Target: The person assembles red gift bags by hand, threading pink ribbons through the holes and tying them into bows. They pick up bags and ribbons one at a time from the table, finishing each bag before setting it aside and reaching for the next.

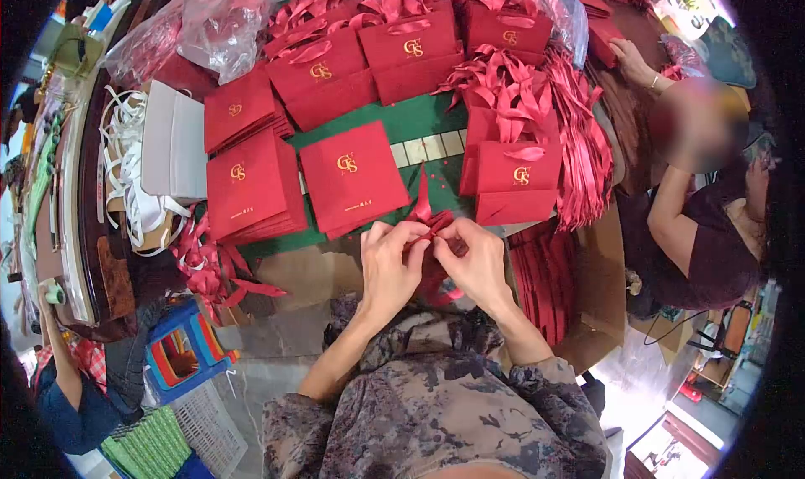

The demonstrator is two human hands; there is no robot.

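At the near edge of the table, my left hand (pixel 391 257) and my right hand (pixel 471 261) meet, fingertips pinched on a red ribbon (pixel 423 198). One ribbon tail points up past my fingers, and more red material hangs below them, partly hidden. Just beyond my left hand lies a stack of flat red bags (pixel 354 177) with gold lettering. Beside my right hand stands a red gift bag (pixel 518 177) with a ribbon handle. Behind it, several bags carry loose ribbon loops (pixel 511 93).
More stacked red bags (pixel 251 185) lie at the left, with finished-looking bags (pixel 411 47) along the back. Loose ribbons (pixel 218 269) hang over the left edge. A cardboard box (pixel 602 286) holds red pieces at my right. Other people (pixel 713 236) sit on both sides.
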